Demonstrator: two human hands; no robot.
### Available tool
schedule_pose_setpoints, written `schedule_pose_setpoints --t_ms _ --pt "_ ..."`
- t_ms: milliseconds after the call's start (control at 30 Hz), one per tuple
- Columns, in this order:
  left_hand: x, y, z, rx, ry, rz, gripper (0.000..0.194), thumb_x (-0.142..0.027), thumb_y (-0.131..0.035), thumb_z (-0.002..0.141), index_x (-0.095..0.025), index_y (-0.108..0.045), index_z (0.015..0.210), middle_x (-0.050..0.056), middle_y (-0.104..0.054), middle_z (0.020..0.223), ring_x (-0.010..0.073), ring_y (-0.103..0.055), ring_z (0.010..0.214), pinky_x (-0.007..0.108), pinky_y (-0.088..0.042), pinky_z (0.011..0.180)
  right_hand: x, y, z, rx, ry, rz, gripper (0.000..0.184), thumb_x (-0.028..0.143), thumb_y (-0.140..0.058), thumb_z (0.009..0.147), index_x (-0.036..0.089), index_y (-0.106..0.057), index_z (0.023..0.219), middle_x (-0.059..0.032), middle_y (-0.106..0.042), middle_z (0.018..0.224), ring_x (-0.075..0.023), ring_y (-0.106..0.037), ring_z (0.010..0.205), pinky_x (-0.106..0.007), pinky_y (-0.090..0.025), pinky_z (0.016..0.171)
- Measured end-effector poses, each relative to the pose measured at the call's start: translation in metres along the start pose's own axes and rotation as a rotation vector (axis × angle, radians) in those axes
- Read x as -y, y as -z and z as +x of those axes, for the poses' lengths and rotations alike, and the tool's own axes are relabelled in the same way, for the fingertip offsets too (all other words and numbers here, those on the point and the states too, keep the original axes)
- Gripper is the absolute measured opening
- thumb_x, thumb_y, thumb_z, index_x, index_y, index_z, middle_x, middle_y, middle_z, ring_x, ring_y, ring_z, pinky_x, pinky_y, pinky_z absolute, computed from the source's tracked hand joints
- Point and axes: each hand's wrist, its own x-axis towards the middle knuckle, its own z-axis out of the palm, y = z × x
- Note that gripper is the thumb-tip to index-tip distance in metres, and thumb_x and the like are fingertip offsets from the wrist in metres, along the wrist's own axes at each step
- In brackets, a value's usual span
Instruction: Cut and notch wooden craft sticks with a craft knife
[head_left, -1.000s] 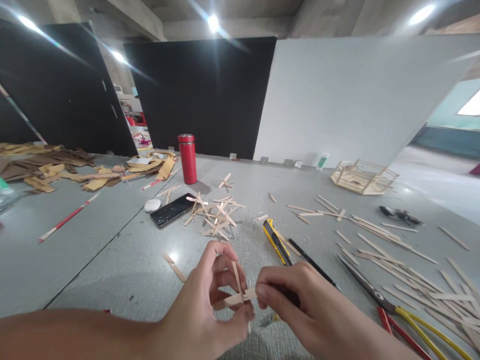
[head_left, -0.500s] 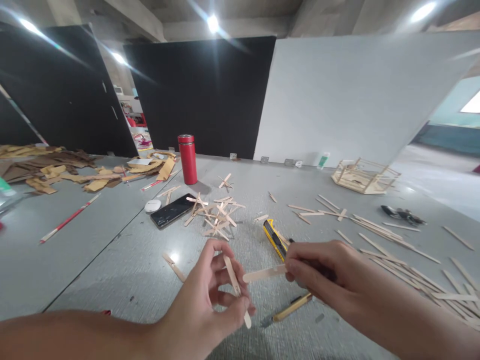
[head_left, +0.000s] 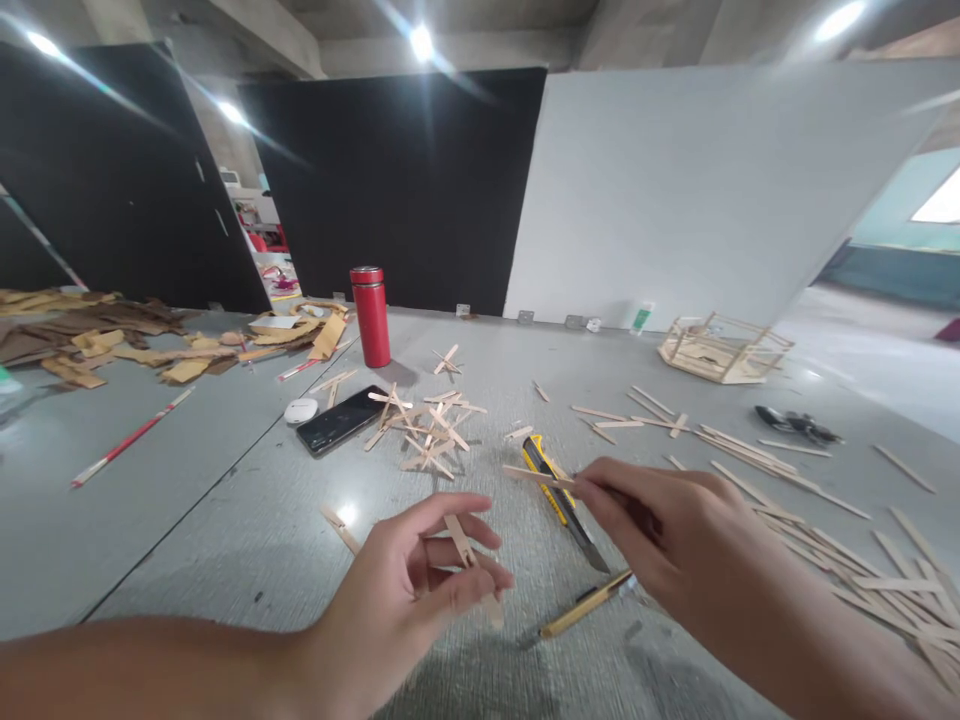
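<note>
My left hand (head_left: pixel 427 575) pinches a wooden craft stick (head_left: pixel 459 540) between thumb and fingers; a small notch shows in the stick, and its lower end is blurred. To the right, my right hand (head_left: pixel 652 530) grips another wooden stick (head_left: pixel 531 476) by one end, its free end pointing left. That stick passes over a yellow-and-black utility knife (head_left: pixel 556 490) lying with its blade out. Below it on the table rests a second, tan-handled cutter (head_left: pixel 589 606). The two held sticks are apart.
A heap of short sticks (head_left: pixel 435 425) lies beyond my hands, beside a black phone (head_left: pixel 341 420), a white round case (head_left: pixel 301 410) and a red flask (head_left: pixel 370 318). Long sticks (head_left: pixel 817 545) spread at right, near a stick frame (head_left: pixel 724 350). Cardboard scraps (head_left: pixel 97 345) cover the far left.
My right hand has lifted its stick up and away from the left hand's stick, uncovering the yellow knife's blade. The left hand's fingers have loosened slightly around its stick.
</note>
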Motion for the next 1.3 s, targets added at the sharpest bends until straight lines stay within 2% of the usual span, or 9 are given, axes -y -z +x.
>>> schedule_pose_setpoints --t_ms 133,267,400,467,600,800,1100,1200,1300 --pt "0.000 0.002 -0.003 0.038 -0.061 0.022 0.051 -0.030 -0.078 0.091 -0.027 -0.058 0.138 0.007 -0.069 0.119 0.0211 -0.074 0.102 0.032 -0.061 0.086 -0.009 -0.007 0.003 -0.016 0.016 -0.044 0.034 0.040 -0.044 0.105 0.025 -0.064 0.083 0.0026 -0.062 0.063 -0.0156 -0.051 0.054 -0.033 -0.037 0.058" --pt "-0.005 0.002 -0.006 -0.018 -0.128 0.071 0.034 -0.026 -0.082 0.087 -0.023 -0.067 0.117 0.002 -0.077 0.094 0.0165 -0.076 0.084 0.027 -0.061 0.078 0.006 -0.011 -0.004 0.019 -0.022 0.095 0.031 0.043 -0.043 0.104 0.025 -0.068 0.112 -0.0078 -0.074 0.107 -0.0233 -0.070 0.089 -0.038 -0.051 0.079" --pt "-0.007 0.000 -0.009 -0.041 -0.164 0.024 0.022 -0.022 -0.084 0.085 -0.021 -0.062 0.090 -0.001 -0.078 0.074 0.0151 -0.075 0.070 0.025 -0.059 0.069 0.038 -0.010 -0.015 0.540 -0.248 0.751 0.030 0.041 -0.045 0.104 0.024 -0.070 0.097 -0.0019 -0.072 0.082 -0.0137 -0.067 0.061 -0.023 -0.049 0.051" --pt "-0.007 0.000 -0.009 -0.044 -0.170 0.020 0.023 -0.020 -0.085 0.084 -0.021 -0.062 0.089 -0.001 -0.078 0.074 0.0148 -0.075 0.069 0.025 -0.059 0.067 0.049 -0.009 -0.017 0.624 -0.313 0.901 0.026 0.034 -0.050 0.101 0.021 -0.067 0.087 0.0015 -0.065 0.071 -0.0088 -0.058 0.051 -0.019 -0.042 0.045" --pt "-0.005 0.001 -0.010 -0.052 -0.167 0.064 0.021 -0.023 -0.083 0.085 -0.021 -0.064 0.092 -0.001 -0.078 0.077 0.0145 -0.074 0.070 0.025 -0.059 0.069 0.052 -0.006 -0.016 0.415 -0.247 0.754 0.023 0.032 -0.055 0.098 0.022 -0.067 0.081 0.0052 -0.056 0.059 -0.0081 -0.048 0.047 -0.019 -0.039 0.044" --pt "-0.005 0.002 -0.010 -0.057 -0.162 0.093 0.030 -0.034 -0.073 0.095 -0.024 -0.056 0.117 -0.001 -0.075 0.082 0.0146 -0.072 0.075 0.026 -0.055 0.072 0.040 -0.012 -0.013 0.037 -0.053 0.409 0.021 0.033 -0.056 0.100 0.027 -0.068 0.084 0.0032 -0.066 0.069 -0.0134 -0.057 0.059 -0.023 -0.043 0.052" --pt "0.007 0.007 0.006 -0.007 0.099 0.493 0.034 -0.050 -0.047 0.105 -0.020 -0.045 0.119 0.001 -0.069 0.080 0.0142 -0.061 0.060 0.024 -0.045 0.055 0.007 -0.016 0.005 -0.023 -0.013 0.125 0.026 0.028 -0.052 0.101 0.023 -0.064 0.079 0.0028 -0.063 0.065 -0.0138 -0.051 0.056 -0.028 -0.037 0.059" --pt "0.012 0.011 0.010 0.139 0.107 0.719 0.044 -0.050 -0.030 0.108 -0.019 -0.056 0.091 0.000 -0.063 0.066 0.0139 -0.057 0.051 0.025 -0.041 0.052 -0.008 -0.019 0.013 -0.027 -0.045 0.110 0.028 0.031 -0.050 0.102 0.022 -0.067 0.082 -0.0001 -0.066 0.069 -0.0161 -0.053 0.061 -0.031 -0.037 0.064" --pt "0.009 0.012 0.010 0.253 0.034 0.843 0.054 -0.042 -0.036 0.107 -0.020 -0.046 0.059 -0.002 -0.047 0.050 0.0127 -0.049 0.049 0.026 -0.036 0.055 -0.018 -0.023 0.019 -0.015 -0.095 0.133 0.027 0.032 -0.052 0.100 0.022 -0.069 0.082 -0.0008 -0.067 0.068 -0.0167 -0.055 0.060 -0.031 -0.039 0.062"
